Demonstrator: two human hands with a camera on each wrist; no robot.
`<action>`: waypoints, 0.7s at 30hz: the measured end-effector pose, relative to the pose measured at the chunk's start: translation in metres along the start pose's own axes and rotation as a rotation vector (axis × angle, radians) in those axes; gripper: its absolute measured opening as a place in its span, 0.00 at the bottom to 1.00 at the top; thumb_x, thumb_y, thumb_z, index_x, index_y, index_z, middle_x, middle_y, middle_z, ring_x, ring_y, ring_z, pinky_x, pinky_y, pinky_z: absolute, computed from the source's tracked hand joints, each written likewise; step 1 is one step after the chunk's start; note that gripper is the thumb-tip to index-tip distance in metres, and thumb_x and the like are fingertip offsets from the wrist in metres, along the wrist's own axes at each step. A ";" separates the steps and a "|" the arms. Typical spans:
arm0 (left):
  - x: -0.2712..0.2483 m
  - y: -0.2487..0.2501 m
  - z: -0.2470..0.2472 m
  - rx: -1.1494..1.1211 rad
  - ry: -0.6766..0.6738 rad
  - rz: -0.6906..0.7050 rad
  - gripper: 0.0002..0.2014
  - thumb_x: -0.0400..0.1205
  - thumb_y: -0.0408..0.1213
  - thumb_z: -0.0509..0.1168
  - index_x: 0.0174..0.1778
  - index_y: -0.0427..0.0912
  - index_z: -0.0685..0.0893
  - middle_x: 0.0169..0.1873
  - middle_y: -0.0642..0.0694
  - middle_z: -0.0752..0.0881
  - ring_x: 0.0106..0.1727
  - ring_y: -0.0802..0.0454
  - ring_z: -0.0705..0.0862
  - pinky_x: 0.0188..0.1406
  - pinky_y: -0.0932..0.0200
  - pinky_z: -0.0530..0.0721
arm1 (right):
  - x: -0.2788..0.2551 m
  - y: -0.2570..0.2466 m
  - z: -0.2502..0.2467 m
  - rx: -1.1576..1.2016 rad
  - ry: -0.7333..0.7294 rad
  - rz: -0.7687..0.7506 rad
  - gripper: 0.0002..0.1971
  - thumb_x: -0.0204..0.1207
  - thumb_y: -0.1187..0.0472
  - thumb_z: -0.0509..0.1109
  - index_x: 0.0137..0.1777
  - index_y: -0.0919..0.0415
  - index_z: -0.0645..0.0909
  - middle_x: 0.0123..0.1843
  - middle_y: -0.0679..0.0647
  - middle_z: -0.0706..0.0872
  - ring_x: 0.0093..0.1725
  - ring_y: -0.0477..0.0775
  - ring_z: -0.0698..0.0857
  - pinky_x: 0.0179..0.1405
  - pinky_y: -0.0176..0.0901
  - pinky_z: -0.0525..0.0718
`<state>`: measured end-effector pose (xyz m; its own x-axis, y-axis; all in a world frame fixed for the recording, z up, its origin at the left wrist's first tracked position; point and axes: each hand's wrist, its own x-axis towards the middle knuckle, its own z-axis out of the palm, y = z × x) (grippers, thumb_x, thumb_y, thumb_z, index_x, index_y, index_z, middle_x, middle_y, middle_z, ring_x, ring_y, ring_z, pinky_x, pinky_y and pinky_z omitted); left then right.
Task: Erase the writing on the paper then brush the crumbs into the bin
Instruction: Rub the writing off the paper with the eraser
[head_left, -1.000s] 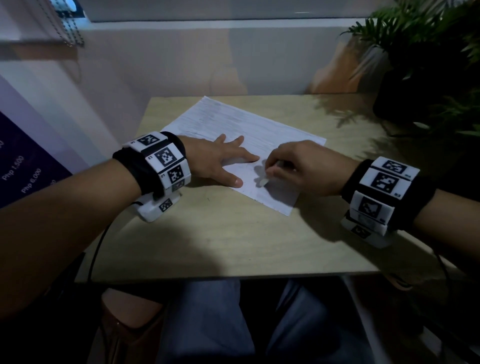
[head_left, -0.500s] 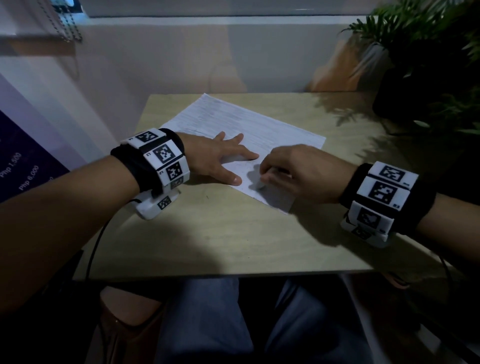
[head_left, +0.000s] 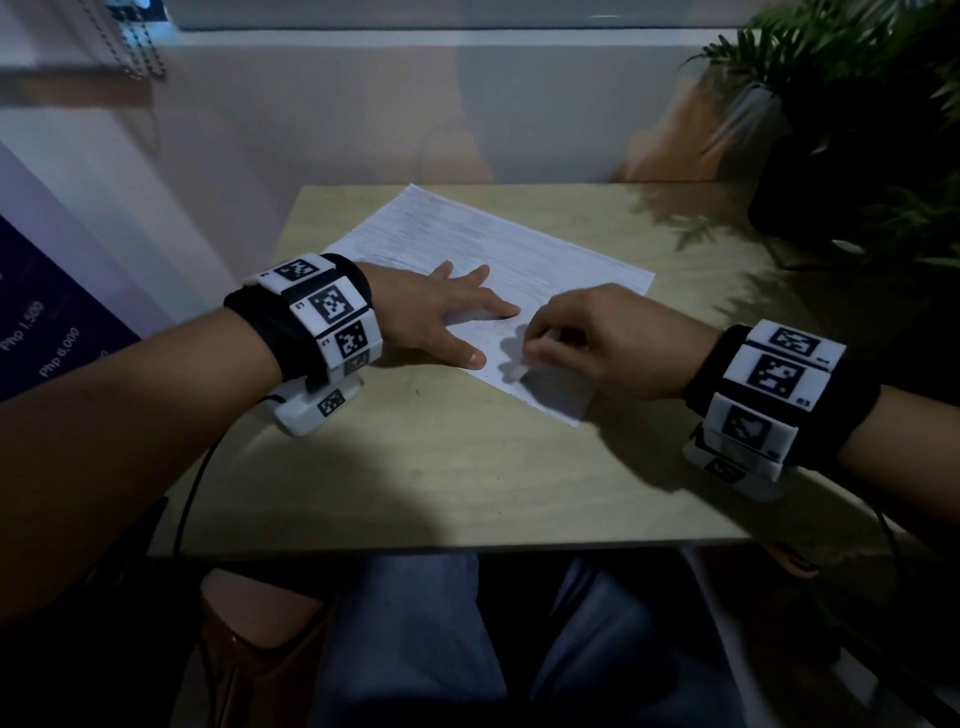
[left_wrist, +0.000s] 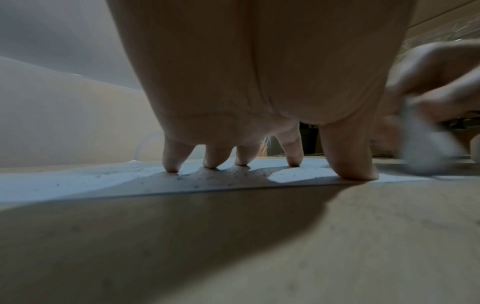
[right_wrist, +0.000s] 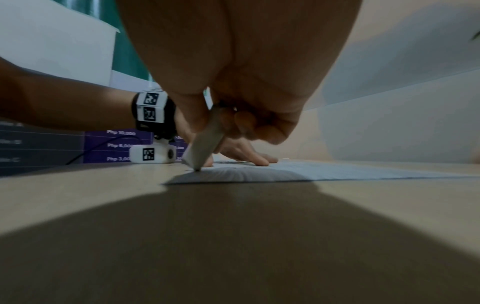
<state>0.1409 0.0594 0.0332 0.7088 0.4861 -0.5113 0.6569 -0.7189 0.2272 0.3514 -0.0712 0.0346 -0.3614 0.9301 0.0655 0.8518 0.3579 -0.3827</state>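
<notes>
A white sheet of paper (head_left: 519, 260) covered in faint written lines lies at an angle on the wooden table (head_left: 467, 467). My left hand (head_left: 441, 317) lies flat on its near-left part, fingers spread and pressing it down (left_wrist: 293, 164). My right hand (head_left: 597, 338) pinches a white eraser (head_left: 517, 370) and holds its tip against the sheet close to the near edge (right_wrist: 203, 148). Dark eraser crumbs (left_wrist: 233, 176) are scattered on the paper around my left fingertips. No bin shows in any view.
A potted plant (head_left: 857, 130) stands at the table's far right corner. A pale wall (head_left: 415, 114) runs behind the table, and a purple price board (head_left: 47, 332) is on the left. My legs (head_left: 467, 649) are under the near edge.
My right hand has rubbed the eraser back and forth over the near part of the sheet. My left hand has stayed pressed on the paper.
</notes>
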 end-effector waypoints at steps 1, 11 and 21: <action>0.000 0.000 0.000 0.001 0.002 -0.001 0.38 0.82 0.64 0.65 0.84 0.78 0.51 0.89 0.57 0.34 0.89 0.46 0.32 0.87 0.33 0.41 | 0.003 0.003 0.000 -0.080 0.039 0.030 0.14 0.84 0.48 0.63 0.54 0.54 0.87 0.47 0.47 0.85 0.48 0.53 0.83 0.50 0.51 0.81; 0.002 -0.001 0.000 -0.008 -0.004 0.010 0.38 0.82 0.65 0.65 0.84 0.80 0.51 0.89 0.56 0.34 0.89 0.44 0.32 0.87 0.31 0.41 | 0.007 -0.002 0.002 -0.095 0.022 0.012 0.13 0.85 0.50 0.64 0.59 0.55 0.87 0.53 0.52 0.86 0.52 0.56 0.84 0.52 0.54 0.81; -0.001 0.002 -0.001 -0.026 0.004 0.005 0.38 0.83 0.62 0.67 0.85 0.76 0.53 0.89 0.55 0.36 0.89 0.44 0.32 0.87 0.32 0.42 | 0.007 -0.007 0.002 -0.107 0.011 -0.001 0.17 0.85 0.46 0.60 0.58 0.53 0.86 0.48 0.46 0.83 0.48 0.53 0.83 0.49 0.52 0.81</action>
<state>0.1418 0.0577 0.0356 0.7133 0.4844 -0.5066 0.6597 -0.7081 0.2517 0.3424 -0.0669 0.0358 -0.3586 0.9304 0.0760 0.8872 0.3650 -0.2823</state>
